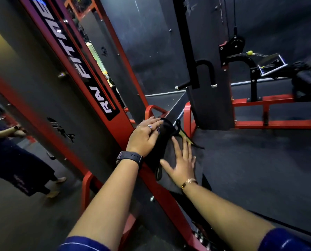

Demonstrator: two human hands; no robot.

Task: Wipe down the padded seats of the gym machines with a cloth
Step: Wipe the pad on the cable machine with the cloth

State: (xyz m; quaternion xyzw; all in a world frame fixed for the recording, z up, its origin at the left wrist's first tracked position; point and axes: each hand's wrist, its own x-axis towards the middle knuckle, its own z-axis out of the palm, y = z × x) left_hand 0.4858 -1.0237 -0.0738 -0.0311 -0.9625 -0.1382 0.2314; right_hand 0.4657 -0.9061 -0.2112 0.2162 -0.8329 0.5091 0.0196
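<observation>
**A:** Head view: what could go wrong from here?

**B:** Mostly the cloth slipping. The right hand (183,164) lies flat on what looks like a grey cloth (170,182), fingers spread and straight. The grip is open and only the palm's pressure holds it. If the hand pushes hard, I'd expect the cloth to bunch or skid rather than wipe.

**A:** And the left hand (143,137)?

**B:** Its grip is open too, with the fingers laid straight over a black bundle (162,142) that sits just beside the grey cloth and against the red frame (162,192). Nothing is curled round it, so a sideways shove could roll it off that edge.

**A:** Anything loose nearby?

**B:** A thin dark cord (196,144) trails out past the right fingertips. A sweep in that direction might snag it and drag it along.

**A:** How are the arms placed?

**B:** Both forearms reach forward and slightly inward. The wrists are low and the palms face down, the left a little ahead of the right.

**A:** Is the cloth on a seat pad?

**B:** I can't tell. The surface under it is dark and mostly covered.
</observation>
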